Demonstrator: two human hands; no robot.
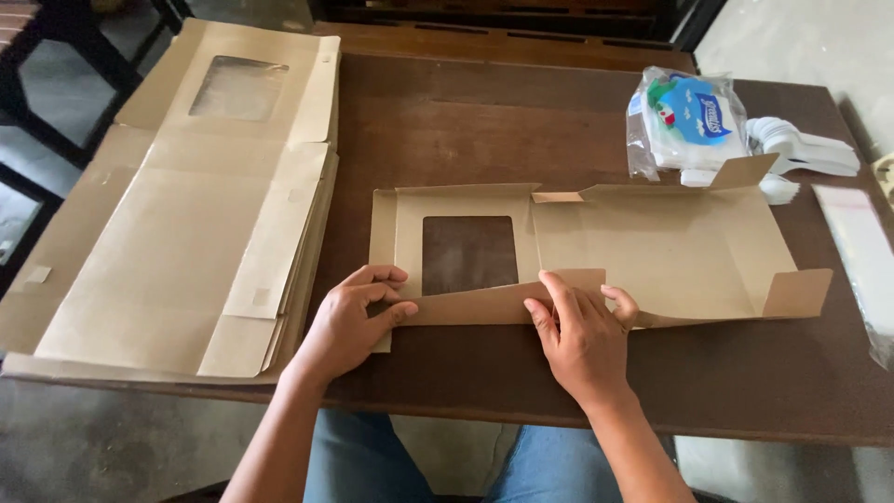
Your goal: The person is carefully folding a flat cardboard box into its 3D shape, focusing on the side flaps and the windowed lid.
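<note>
A flat brown cardboard box blank [652,247] with a clear window [469,253] lies unfolded on the dark wooden table [484,130]. Its near long flap [484,303] is folded up and over. My left hand [354,321] pinches the left end of that flap between thumb and fingers. My right hand [582,331] presses on the flap near its middle, fingers bent over the crease. The small end tabs [796,291] at the right stand partly raised.
A stack of flat window box blanks [186,242] covers the table's left side and overhangs its edge. A plastic pack of white items [684,121], loose white plastic spoons [805,149] and a clear bag [861,251] sit at the right.
</note>
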